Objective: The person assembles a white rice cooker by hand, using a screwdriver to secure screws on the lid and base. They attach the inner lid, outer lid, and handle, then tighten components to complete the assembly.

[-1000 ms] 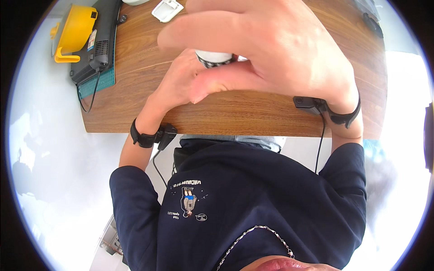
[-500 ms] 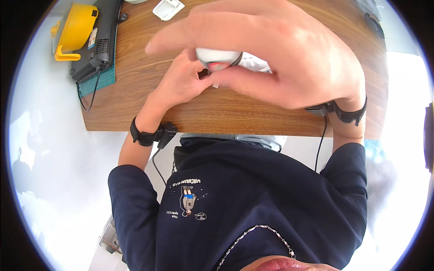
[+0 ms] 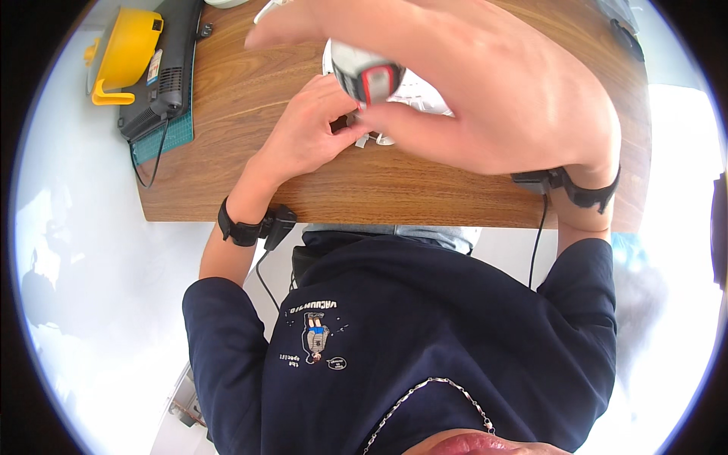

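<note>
My right hand (image 3: 493, 98) is raised close to the camera and grips a small white and grey object with a red patch (image 3: 370, 74) between thumb and fingers. My left hand (image 3: 303, 136) rests on the wooden table (image 3: 250, 83), its fingertips pinched on a thin white strip (image 3: 365, 139) at the edge of a white item (image 3: 417, 95) lying under my right hand. Most of that white item is hidden by the right hand. Both wrists carry black bands with cables.
A yellow object (image 3: 129, 45) and a black device (image 3: 167, 61) stand on a green mat (image 3: 171, 135) at the table's far left, with a dark cable hanging off the edge. A white thing (image 3: 267, 9) lies at the far edge. A black item (image 3: 626, 34) sits far right.
My right hand has lifted toward the camera, bringing the white and grey object up and tilting it so its red patch shows. My left hand has stayed on the table.
</note>
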Demonstrator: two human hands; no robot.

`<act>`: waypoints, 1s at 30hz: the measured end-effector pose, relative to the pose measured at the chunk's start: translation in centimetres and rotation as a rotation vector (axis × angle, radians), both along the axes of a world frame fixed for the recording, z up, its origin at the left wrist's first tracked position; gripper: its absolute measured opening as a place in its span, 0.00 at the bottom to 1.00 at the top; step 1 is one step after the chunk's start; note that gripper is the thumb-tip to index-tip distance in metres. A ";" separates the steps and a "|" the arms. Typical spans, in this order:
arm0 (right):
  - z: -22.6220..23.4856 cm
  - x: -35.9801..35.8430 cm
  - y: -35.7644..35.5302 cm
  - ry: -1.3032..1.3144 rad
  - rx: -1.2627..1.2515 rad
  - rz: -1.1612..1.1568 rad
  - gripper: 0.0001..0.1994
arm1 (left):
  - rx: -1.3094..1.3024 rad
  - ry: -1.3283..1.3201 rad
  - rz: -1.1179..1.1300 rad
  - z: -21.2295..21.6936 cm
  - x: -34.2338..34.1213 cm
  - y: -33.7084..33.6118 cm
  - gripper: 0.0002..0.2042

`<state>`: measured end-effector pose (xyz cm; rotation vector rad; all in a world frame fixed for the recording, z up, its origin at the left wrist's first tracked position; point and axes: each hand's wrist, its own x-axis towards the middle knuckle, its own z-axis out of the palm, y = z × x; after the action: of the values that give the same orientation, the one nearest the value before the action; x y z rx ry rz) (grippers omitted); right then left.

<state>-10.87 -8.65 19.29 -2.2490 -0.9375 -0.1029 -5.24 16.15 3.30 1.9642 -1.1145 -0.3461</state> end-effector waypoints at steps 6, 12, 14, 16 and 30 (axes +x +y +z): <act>-1.6 0.5 -0.6 -0.084 0.093 0.033 0.23 | 0.028 -0.106 -0.063 -0.7 0.4 -0.3 0.12; -3.0 2.2 -1.9 -0.241 0.224 0.221 0.18 | -0.033 -0.201 -0.112 0.2 0.3 -0.4 0.14; -1.9 2.4 -2.4 -0.108 0.218 0.255 0.18 | -0.017 -0.281 -0.173 -0.2 0.8 0.3 0.15; -0.4 2.0 -1.4 0.096 0.220 0.194 0.17 | 0.004 -0.291 -0.156 -0.2 0.7 0.6 0.16; -2.5 1.5 -1.6 -0.340 0.245 -0.202 0.18 | 0.080 -0.249 -0.069 0.5 0.1 -0.4 0.10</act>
<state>-9.40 -10.27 16.78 -2.1243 -0.8125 -0.6728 -5.10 15.71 3.79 2.0845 -1.3473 -0.1885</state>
